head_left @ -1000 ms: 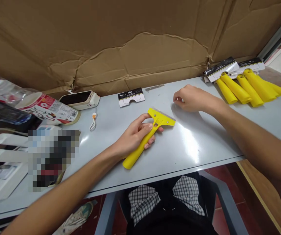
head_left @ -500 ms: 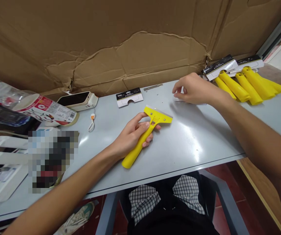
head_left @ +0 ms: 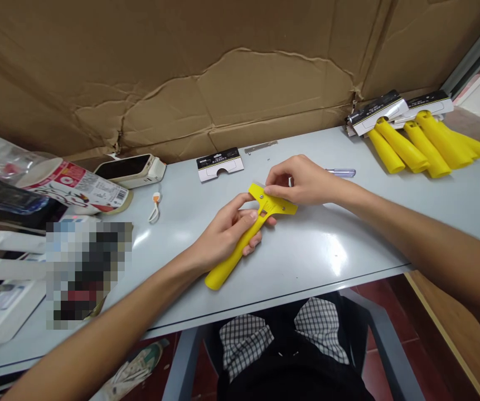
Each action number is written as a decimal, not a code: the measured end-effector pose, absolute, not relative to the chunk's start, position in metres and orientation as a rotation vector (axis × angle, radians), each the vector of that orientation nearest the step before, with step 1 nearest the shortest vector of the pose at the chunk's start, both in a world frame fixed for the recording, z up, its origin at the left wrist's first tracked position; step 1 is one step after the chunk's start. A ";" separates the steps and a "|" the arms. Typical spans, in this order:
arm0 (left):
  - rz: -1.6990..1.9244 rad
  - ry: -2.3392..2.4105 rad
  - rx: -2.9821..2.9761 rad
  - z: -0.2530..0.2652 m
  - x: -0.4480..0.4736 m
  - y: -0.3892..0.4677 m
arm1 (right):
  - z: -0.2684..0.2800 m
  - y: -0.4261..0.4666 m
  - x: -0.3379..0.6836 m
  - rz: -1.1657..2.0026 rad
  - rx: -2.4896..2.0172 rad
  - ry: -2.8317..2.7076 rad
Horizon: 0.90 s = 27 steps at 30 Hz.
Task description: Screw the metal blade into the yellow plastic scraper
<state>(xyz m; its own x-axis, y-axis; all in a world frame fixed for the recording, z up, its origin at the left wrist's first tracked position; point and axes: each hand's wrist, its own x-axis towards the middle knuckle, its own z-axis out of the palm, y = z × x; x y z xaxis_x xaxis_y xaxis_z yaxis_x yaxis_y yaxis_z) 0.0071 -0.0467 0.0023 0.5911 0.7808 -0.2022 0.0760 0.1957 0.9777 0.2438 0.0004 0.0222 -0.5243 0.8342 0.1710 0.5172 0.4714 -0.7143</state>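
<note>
My left hand [head_left: 237, 225] is wrapped around the neck of a yellow scraper [head_left: 233, 256], its handle slanting toward me and its wide head up and to the right. Two screws show on the head. The fingers of my right hand [head_left: 294, 181] are bent together at the head's far edge, thumb on the face; they cover most of the blade there. Behind my right wrist lies a slim clear-purple pen-like tool [head_left: 340, 172]. A black-and-white header card [head_left: 220, 163] and a flat grey metal strip [head_left: 260, 147] rest farther back.
Several yellow scrapers with cards [head_left: 427, 145] lie at the back right. On the left are a white device with a dark screen [head_left: 131, 170], a small white strap [head_left: 154, 209], a labelled plastic container [head_left: 72, 186] and white boxes. A cardboard sheet [head_left: 223, 100] stands behind the table.
My right hand has moved left and toward me, from beside the pen-like tool to the scraper's head, uncovering the tool. My left hand keeps its hold with almost no movement.
</note>
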 end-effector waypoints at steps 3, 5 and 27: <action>0.575 0.824 1.312 0.003 0.006 -0.048 | 0.022 -0.001 0.241 0.908 -1.168 -2.117; 0.572 0.809 1.313 0.003 0.006 -0.048 | 0.022 -0.002 0.240 0.979 -1.195 -2.064; 0.814 0.869 0.868 -0.004 0.011 -0.041 | 0.048 0.045 0.362 0.411 -2.050 -2.546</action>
<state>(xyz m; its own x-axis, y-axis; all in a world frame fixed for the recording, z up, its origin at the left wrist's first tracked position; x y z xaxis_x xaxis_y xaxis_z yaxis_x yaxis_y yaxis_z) 0.0105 -0.0407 -0.0040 0.4108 0.8633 -0.2931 -0.2358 0.4111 0.8805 0.3621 0.0446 0.0478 -0.2182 0.9372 -0.2721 0.9752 0.1988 -0.0971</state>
